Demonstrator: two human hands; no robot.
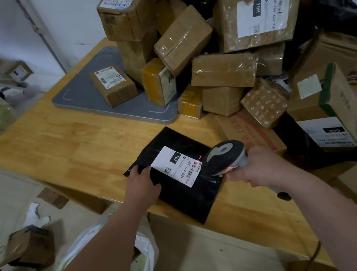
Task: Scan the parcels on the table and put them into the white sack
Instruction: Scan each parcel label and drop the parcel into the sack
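A flat black plastic parcel point(183, 196) lies at the wooden table's point(67, 142) near edge, its white label point(176, 166) facing up. My left hand point(142, 186) grips the parcel's left edge beside the label. My right hand point(260, 166) grips a grey handheld scanner point(223, 156), held just over the label's right end; a red light spot shows on the barcode. The white sack point(143, 254) hangs open below the table edge, partly hidden by my left forearm.
A tall heap of brown cardboard boxes point(223, 40) and black bags fills the table's back and right. A grey scale platform point(85, 91) carries a small box point(113, 85). A box point(31, 247) and scraps lie on the floor at left. The scanner's cable point(311, 257) trails down at right.
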